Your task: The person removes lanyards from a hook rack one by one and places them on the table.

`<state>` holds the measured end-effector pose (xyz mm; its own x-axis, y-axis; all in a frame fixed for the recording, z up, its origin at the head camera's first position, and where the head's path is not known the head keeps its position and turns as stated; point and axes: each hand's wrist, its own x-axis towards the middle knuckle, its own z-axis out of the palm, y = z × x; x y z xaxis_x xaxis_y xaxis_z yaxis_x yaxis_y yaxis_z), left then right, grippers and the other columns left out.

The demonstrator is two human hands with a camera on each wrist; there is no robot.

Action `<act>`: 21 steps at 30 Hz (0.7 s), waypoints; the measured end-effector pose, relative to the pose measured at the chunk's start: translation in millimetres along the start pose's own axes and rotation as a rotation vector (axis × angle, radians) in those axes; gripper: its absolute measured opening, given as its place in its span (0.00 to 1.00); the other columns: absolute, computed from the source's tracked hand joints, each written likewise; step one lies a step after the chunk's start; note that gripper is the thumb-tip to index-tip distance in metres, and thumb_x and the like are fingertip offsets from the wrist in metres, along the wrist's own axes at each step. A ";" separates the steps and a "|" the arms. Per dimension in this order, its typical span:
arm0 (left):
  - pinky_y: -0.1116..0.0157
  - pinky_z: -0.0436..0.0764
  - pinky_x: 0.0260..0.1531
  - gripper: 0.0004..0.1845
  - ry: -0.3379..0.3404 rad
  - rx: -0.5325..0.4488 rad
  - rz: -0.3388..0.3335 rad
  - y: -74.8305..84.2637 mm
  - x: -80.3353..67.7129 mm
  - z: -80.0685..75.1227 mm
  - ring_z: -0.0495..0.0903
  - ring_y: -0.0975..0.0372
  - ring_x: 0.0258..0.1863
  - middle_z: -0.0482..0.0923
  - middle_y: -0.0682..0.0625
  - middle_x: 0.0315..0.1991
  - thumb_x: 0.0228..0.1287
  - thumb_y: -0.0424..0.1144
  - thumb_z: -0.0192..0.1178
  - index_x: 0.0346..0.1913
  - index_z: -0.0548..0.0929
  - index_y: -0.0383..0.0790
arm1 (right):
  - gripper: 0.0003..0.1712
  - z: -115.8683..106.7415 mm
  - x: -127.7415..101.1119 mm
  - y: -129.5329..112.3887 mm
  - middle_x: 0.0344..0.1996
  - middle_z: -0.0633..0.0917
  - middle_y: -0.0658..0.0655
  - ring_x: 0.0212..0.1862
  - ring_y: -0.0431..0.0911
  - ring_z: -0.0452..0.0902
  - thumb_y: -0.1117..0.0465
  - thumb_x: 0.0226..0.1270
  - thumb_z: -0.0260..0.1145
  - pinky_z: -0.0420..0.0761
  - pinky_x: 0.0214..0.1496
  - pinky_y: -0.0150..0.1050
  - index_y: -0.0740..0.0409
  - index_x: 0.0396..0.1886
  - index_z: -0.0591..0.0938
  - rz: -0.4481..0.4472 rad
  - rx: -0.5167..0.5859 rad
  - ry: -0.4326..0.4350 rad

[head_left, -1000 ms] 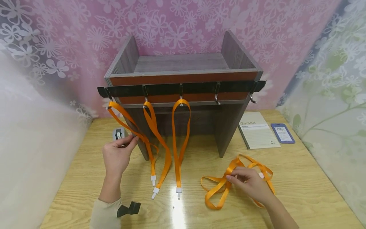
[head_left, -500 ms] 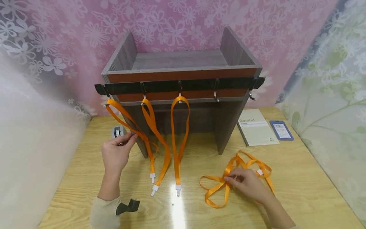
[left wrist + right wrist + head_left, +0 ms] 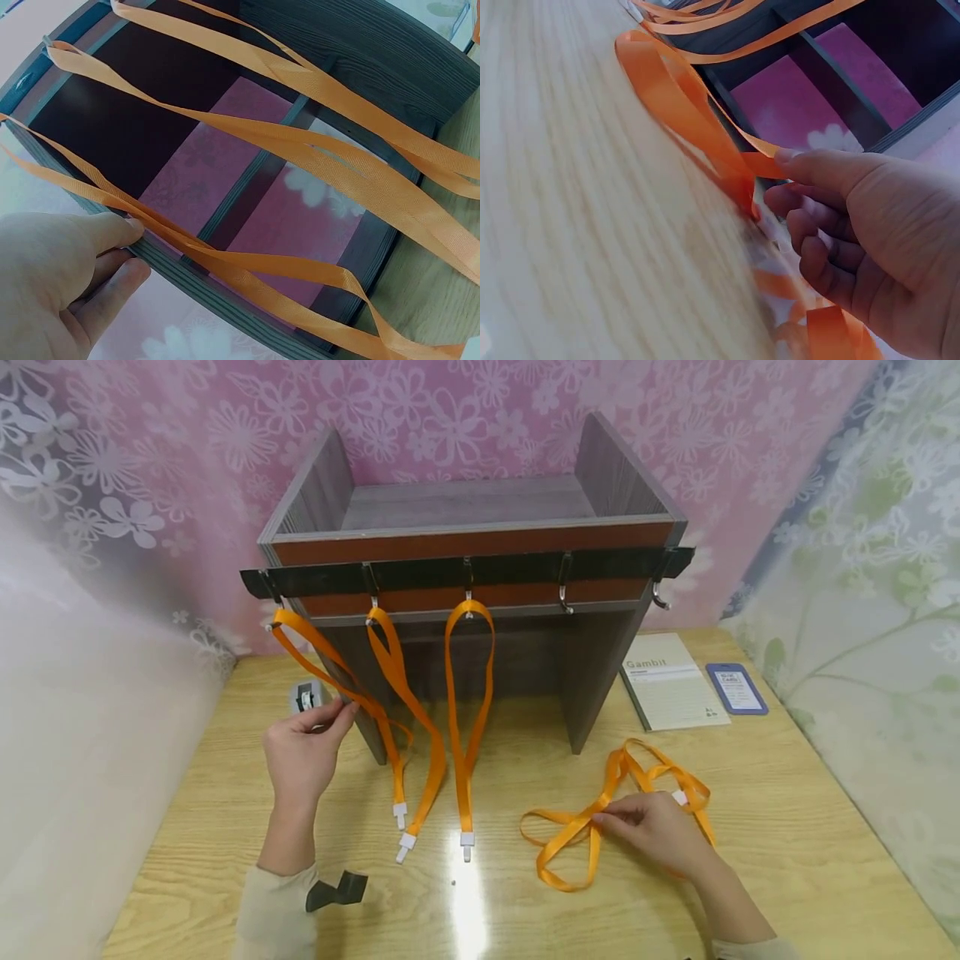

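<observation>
In the head view, three orange lanyards with white clips hang from hooks: a left one, a second and a middle one. My left hand is beside the left lanyard, fingertips close to its strap. In the left wrist view its fingers are bent loosely near the shelf edge, with nothing visible between the tips. At the right, my right hand pinches the strap of a looped orange lanyard between thumb and index finger. More orange strap lies beneath that hand.
A grey wooden shelf bears a dark hook rail; its two right hooks hold nothing. On the table lie a Gambit notepad, a blue card holder and a small grey object.
The head view has tilted, so the shelf sits higher in it. My right hand keeps its pinch on the lanyard, whose loops have shifted slightly. The left hand stays beside the left lanyard.
</observation>
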<state>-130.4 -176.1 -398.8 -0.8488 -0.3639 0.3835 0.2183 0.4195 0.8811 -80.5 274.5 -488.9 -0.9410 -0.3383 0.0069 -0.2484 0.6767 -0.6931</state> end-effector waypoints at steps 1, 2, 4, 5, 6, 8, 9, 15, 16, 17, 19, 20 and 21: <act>0.81 0.81 0.28 0.10 0.000 -0.002 -0.005 0.4 -0.1 0.1 0.82 0.82 0.25 0.88 0.36 0.35 0.59 0.38 0.73 0.38 0.92 0.33 | 0.09 -1.0 -0.6 -1.1 0.30 0.89 0.39 0.30 0.28 0.78 0.47 0.65 0.71 0.82 0.32 0.29 0.43 0.37 0.92 -0.002 -0.007 -0.006; 0.81 0.82 0.28 0.10 -0.001 -0.001 -0.008 0.6 -0.1 0.1 0.82 0.82 0.26 0.88 0.36 0.35 0.59 0.38 0.73 0.38 0.92 0.33 | 0.09 -1.7 -1.0 -2.1 0.30 0.90 0.38 0.30 0.28 0.79 0.46 0.65 0.71 0.82 0.32 0.29 0.42 0.37 0.92 -0.005 -0.009 -0.014; 0.81 0.82 0.28 0.10 0.001 -0.005 -0.010 1.2 0.0 0.1 0.82 0.82 0.25 0.88 0.36 0.35 0.59 0.37 0.73 0.38 0.92 0.33 | 0.09 -2.9 -1.1 -4.1 0.30 0.90 0.39 0.31 0.29 0.81 0.46 0.65 0.71 0.83 0.32 0.29 0.42 0.35 0.92 -0.012 -0.005 -0.022; 0.81 0.82 0.28 0.09 0.003 -0.007 -0.008 1.3 0.2 0.1 0.82 0.82 0.26 0.88 0.36 0.35 0.59 0.37 0.73 0.38 0.92 0.33 | 0.08 -3.2 -0.8 -4.8 0.31 0.90 0.38 0.32 0.29 0.82 0.46 0.65 0.71 0.83 0.33 0.29 0.41 0.35 0.92 -0.018 -0.003 -0.022; 0.81 0.82 0.28 0.09 0.005 -0.008 -0.005 1.5 0.5 0.1 0.82 0.82 0.26 0.88 0.36 0.35 0.59 0.37 0.73 0.38 0.92 0.33 | 0.08 -3.5 -0.2 -5.5 0.31 0.90 0.38 0.33 0.29 0.82 0.46 0.65 0.71 0.83 0.33 0.29 0.41 0.35 0.92 -0.023 -0.001 -0.022; 0.81 0.81 0.28 0.09 0.009 -0.010 0.004 1.9 1.3 0.1 0.82 0.83 0.26 0.88 0.36 0.34 0.58 0.37 0.73 0.37 0.92 0.33 | 0.08 -3.3 1.2 -6.6 0.32 0.90 0.39 0.34 0.30 0.84 0.46 0.65 0.71 0.84 0.35 0.29 0.41 0.35 0.92 -0.026 0.021 -0.016; 0.81 0.81 0.28 0.09 0.010 -0.012 0.008 2.3 1.9 0.2 0.82 0.83 0.25 0.88 0.36 0.34 0.58 0.37 0.74 0.37 0.92 0.33 | 0.08 -3.0 1.8 -6.9 0.32 0.91 0.40 0.35 0.30 0.85 0.47 0.64 0.71 0.85 0.36 0.29 0.42 0.36 0.92 -0.021 0.038 -0.010; 0.82 0.81 0.28 0.09 0.003 -0.009 0.026 3.8 4.2 0.5 0.81 0.83 0.25 0.89 0.37 0.35 0.58 0.37 0.73 0.38 0.92 0.33 | 0.14 -0.9 1.9 -6.8 0.36 0.92 0.48 0.37 0.33 0.86 0.50 0.64 0.73 0.86 0.37 0.30 0.52 0.42 0.91 0.023 0.158 0.008; 0.82 0.81 0.28 0.09 0.003 -0.010 0.027 3.4 4.1 0.5 0.81 0.83 0.26 0.89 0.37 0.35 0.58 0.37 0.73 0.38 0.92 0.33 | 0.14 -0.6 1.4 -6.9 0.37 0.92 0.49 0.37 0.33 0.86 0.51 0.64 0.73 0.87 0.37 0.31 0.55 0.43 0.91 0.026 0.177 0.006; 0.82 0.81 0.28 0.09 0.002 -0.013 0.028 2.7 3.9 0.4 0.81 0.83 0.26 0.88 0.37 0.35 0.58 0.36 0.73 0.38 0.91 0.33 | 0.15 -0.6 0.8 -6.7 0.37 0.92 0.51 0.36 0.33 0.86 0.52 0.65 0.72 0.87 0.36 0.31 0.57 0.44 0.91 0.021 0.185 0.005; 0.81 0.81 0.28 0.09 0.003 -0.025 0.028 1.3 2.9 0.1 0.82 0.83 0.26 0.88 0.36 0.34 0.58 0.36 0.73 0.38 0.91 0.32 | 0.15 -0.3 -0.4 -6.6 0.38 0.92 0.53 0.35 0.34 0.86 0.54 0.64 0.73 0.86 0.33 0.32 0.59 0.44 0.90 0.021 0.204 0.008; 0.81 0.81 0.28 0.09 0.003 -0.028 0.028 0.4 2.3 -0.1 0.82 0.83 0.26 0.88 0.35 0.34 0.58 0.35 0.73 0.38 0.91 0.32 | 0.15 -0.2 -1.0 -6.1 0.38 0.91 0.53 0.34 0.34 0.86 0.55 0.64 0.73 0.86 0.31 0.33 0.60 0.45 0.90 0.023 0.213 0.008; 0.81 0.81 0.28 0.09 0.003 -0.032 0.027 -0.2 1.5 -0.3 0.82 0.83 0.26 0.88 0.35 0.34 0.58 0.35 0.73 0.38 0.91 0.32 | 0.15 -0.2 -1.7 -5.6 0.39 0.91 0.54 0.33 0.34 0.85 0.55 0.64 0.73 0.86 0.30 0.33 0.61 0.45 0.90 0.025 0.223 0.008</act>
<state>-131.6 -177.0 -398.3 -0.8411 -0.3548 0.4082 0.2567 0.4026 0.8787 -77.5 271.4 -484.9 -0.9481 -0.3178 -0.0070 -0.1692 0.5231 -0.8353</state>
